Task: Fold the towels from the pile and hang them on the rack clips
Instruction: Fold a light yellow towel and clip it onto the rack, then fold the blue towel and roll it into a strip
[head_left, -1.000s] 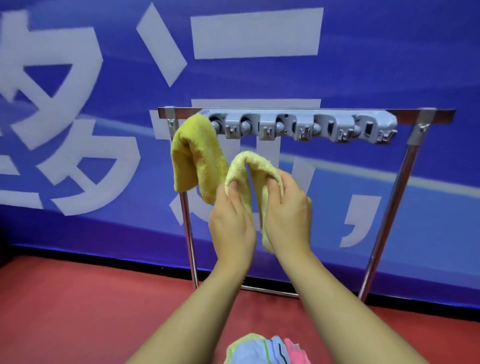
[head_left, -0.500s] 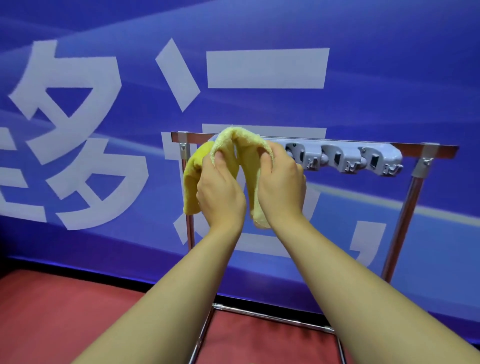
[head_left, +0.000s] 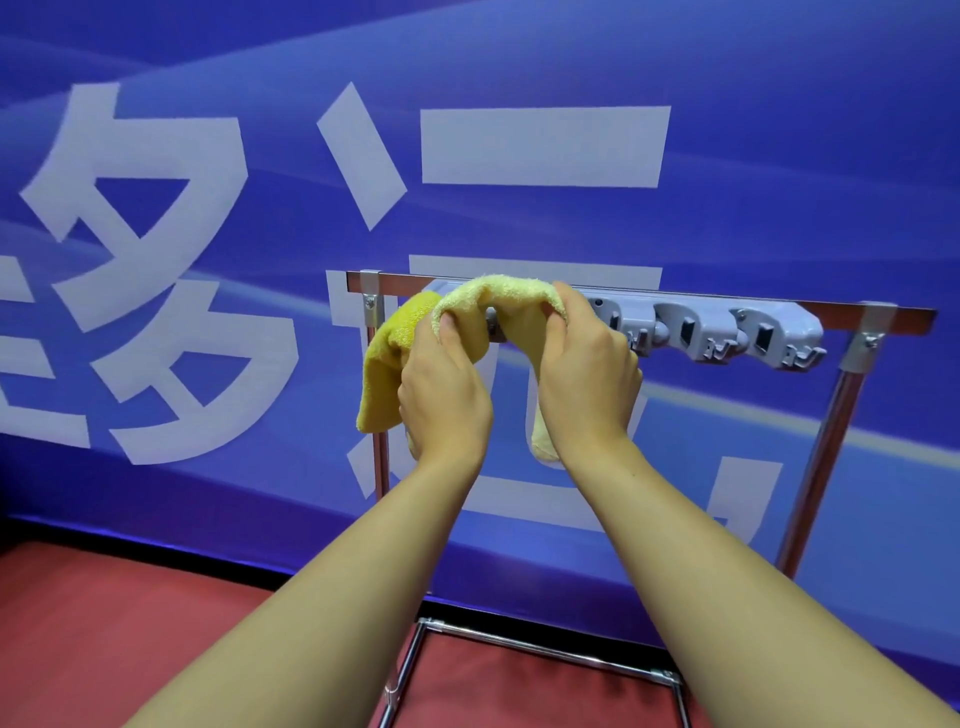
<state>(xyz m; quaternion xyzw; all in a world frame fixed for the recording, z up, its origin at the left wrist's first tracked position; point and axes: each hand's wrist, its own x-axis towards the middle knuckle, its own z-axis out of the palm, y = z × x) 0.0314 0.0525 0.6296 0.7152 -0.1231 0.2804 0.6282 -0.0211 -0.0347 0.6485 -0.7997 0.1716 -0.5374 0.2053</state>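
Observation:
A metal rack (head_left: 836, 415) carries a grey strip of clips (head_left: 727, 332) along its top bar. A darker yellow towel (head_left: 384, 364) hangs from the leftmost clip. I hold a folded pale yellow towel (head_left: 498, 296) arched against the strip just right of it, its fold uppermost and its ends hanging down. My left hand (head_left: 447, 395) pinches the left side of the fold. My right hand (head_left: 587, 374) grips the right side. The clip behind the pale towel is mostly hidden, so I cannot tell whether the towel sits in it. The pile is out of view.
Behind the rack stands a blue banner wall (head_left: 519, 78) with large white characters. The floor (head_left: 104, 623) is red, and the rack's base bars (head_left: 545, 652) lie on it. Three clips to the right of my hands hold nothing.
Both hands lifted the pale yellow towel from below the clip strip up against it and spread the fold wider. The view tilted up, so the pile left the frame.

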